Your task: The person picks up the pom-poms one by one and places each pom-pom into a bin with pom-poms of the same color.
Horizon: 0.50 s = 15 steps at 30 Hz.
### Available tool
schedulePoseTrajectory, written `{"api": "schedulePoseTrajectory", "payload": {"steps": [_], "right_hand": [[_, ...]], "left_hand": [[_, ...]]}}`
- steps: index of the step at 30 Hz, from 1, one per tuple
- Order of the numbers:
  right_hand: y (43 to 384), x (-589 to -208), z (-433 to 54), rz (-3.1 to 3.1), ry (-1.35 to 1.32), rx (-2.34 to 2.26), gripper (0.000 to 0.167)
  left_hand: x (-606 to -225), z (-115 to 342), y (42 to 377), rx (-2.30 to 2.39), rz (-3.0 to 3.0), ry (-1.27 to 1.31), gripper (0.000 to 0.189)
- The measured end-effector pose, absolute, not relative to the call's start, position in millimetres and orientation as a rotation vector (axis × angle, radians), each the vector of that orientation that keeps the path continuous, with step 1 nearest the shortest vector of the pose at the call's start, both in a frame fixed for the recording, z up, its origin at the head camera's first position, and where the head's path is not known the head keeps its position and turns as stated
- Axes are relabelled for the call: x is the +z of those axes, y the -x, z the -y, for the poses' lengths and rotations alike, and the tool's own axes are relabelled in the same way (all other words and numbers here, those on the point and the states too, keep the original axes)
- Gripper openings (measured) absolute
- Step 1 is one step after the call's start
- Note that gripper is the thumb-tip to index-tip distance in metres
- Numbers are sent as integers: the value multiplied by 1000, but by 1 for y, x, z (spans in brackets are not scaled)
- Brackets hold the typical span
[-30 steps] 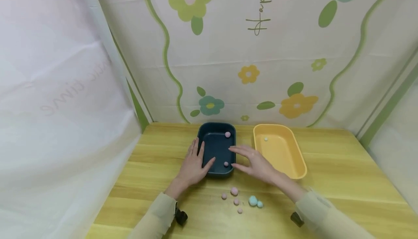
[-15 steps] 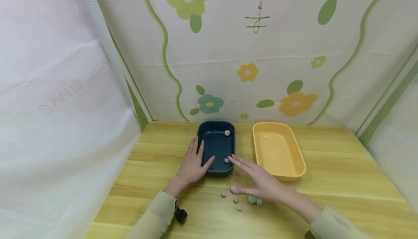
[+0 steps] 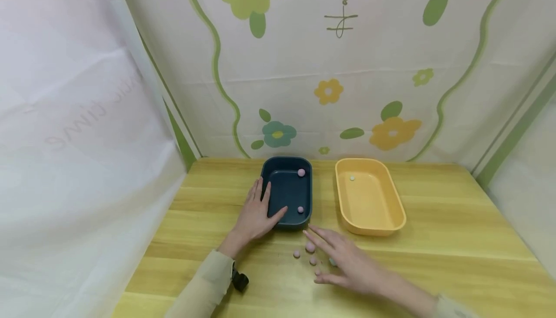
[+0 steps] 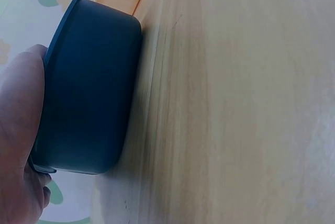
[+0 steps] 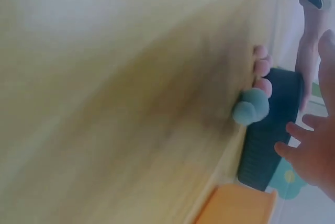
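Note:
My left hand [image 3: 255, 216] rests on the left rim of a dark blue tray [image 3: 286, 226], its fingers straight and spread and its thumb over the front corner. Two pink balls [image 3: 301, 172] lie inside that tray. Just in front of it, my right hand [image 3: 354, 265] hovers palm down over the table with fingers extended, holding nothing. Under and beside those fingers lie several loose pink balls [image 3: 310, 247]. A pale blue ball [image 3: 332, 262] is mostly hidden by the right hand; in the right wrist view two blue balls [image 5: 255, 102] touch each other.
To the right of the dark tray stands a yellow tray [image 3: 393, 228] with one small pale ball [image 3: 352, 178] near its back left. Both trays sit on a wooden table [image 3: 451, 212]. A flower-printed curtain [image 3: 278, 57] hangs behind the table.
My right hand has moved from the dark tray's right edge toward me, down over the loose balls. The left hand stays on the tray. The view has tilted slightly.

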State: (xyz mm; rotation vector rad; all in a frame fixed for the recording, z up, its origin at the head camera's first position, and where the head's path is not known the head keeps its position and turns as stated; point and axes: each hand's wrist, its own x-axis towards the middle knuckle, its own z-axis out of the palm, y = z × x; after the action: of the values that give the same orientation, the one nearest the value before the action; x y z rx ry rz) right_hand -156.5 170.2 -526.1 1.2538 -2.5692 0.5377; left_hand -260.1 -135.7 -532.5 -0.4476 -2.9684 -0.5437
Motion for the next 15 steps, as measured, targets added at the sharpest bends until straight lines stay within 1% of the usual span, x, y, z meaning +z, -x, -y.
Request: {"api": "schedulePoseTrajectory", "payload": {"steps": [6, 15], "right_hand": [[149, -534, -172, 2561, -1343, 508, 91], [145, -540, -174, 2447, -1431, 486, 76]], "left_hand": [[-533, 135, 261, -555, 2972, 444, 102], [-531, 136, 262, -562, 2983, 443, 101]]}}
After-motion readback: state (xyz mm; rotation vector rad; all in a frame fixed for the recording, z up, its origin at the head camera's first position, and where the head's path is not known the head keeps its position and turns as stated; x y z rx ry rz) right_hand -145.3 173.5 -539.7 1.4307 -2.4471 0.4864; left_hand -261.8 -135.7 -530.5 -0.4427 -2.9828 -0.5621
